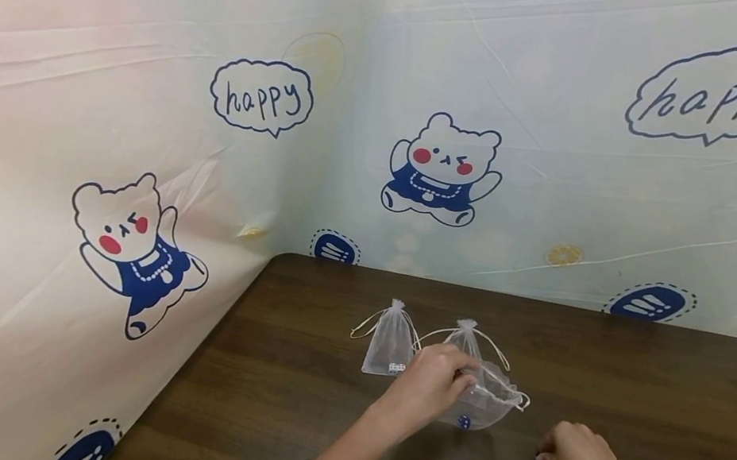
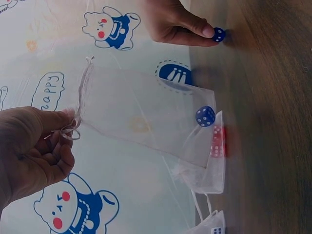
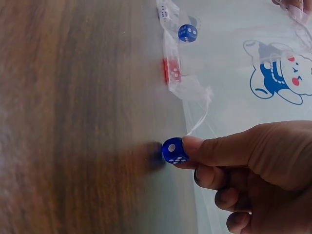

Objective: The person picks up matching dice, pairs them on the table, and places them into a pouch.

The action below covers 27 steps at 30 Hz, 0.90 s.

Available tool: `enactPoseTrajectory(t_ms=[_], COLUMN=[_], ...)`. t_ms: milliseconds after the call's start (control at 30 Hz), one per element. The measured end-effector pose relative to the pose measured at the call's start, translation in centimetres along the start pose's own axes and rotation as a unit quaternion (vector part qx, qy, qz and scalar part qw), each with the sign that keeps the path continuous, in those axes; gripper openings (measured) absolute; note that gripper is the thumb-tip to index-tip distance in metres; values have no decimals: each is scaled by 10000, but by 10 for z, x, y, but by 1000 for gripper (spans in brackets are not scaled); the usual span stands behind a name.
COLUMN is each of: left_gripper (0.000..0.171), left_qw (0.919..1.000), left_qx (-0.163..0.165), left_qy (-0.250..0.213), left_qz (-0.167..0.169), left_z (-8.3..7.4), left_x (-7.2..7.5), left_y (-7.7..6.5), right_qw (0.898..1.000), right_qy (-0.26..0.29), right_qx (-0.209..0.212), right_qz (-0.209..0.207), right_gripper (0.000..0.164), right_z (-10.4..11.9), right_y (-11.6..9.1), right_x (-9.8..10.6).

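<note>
My left hand [image 1: 428, 384] pinches the drawstring edge of a sheer white organza bag [image 2: 141, 107] and holds it up off the table. One blue die [image 2: 205, 116] with white pips lies at the bottom of that bag. Low over the table to the right, my right hand [image 1: 581, 458] pinches another blue die [image 3: 175, 150] between thumb and finger. Behind the held bag lies a second organza bag [image 1: 465, 337] with red dice [image 2: 218, 141] inside. A third bag [image 1: 387, 338], holding white dice [image 1: 396, 368], lies left of it.
The brown wood-grain table [image 1: 282, 409] has a far edge against a hanging cloth [image 1: 551, 170] printed with bears and "happy" bubbles. Cloth also runs along the table's left side. Cream drawstrings [image 1: 364, 326] spread out from the two bags at the back.
</note>
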State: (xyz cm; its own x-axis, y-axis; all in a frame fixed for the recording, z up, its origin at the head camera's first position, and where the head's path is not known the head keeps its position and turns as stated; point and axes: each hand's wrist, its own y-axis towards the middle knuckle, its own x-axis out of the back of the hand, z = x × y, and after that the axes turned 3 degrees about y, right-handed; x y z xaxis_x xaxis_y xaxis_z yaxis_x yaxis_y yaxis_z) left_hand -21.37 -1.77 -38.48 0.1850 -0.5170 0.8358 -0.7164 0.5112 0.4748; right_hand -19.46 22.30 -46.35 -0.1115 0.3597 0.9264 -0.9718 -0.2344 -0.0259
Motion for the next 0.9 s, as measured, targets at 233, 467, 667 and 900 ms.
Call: enactPoseTrajectory(t_ms=[233,467,667,900], left_gripper=[15,16,15,15], left_qw=[10000,10000,10000,10000], left_qx=[-23,-9,-34,-4], left_qy=[1,-34,-10,0], left_qz=[-9,25,21,63], left_z=[0,0,0,-1], left_x=[0,0,0,1], left_y=[0,1,1,1], right_qw=[10000,9996,9957,9836], right_qy=[-5,-190,-349,-257], right_qx=[-20,158,477,660], right_qz=[61,-105,-707,-1660], right_gripper=[14,14,7,7], right_z=[3,1,-2,1], right_y=[-1,-2,-2,-1], right_x=[-1,-1,3,10])
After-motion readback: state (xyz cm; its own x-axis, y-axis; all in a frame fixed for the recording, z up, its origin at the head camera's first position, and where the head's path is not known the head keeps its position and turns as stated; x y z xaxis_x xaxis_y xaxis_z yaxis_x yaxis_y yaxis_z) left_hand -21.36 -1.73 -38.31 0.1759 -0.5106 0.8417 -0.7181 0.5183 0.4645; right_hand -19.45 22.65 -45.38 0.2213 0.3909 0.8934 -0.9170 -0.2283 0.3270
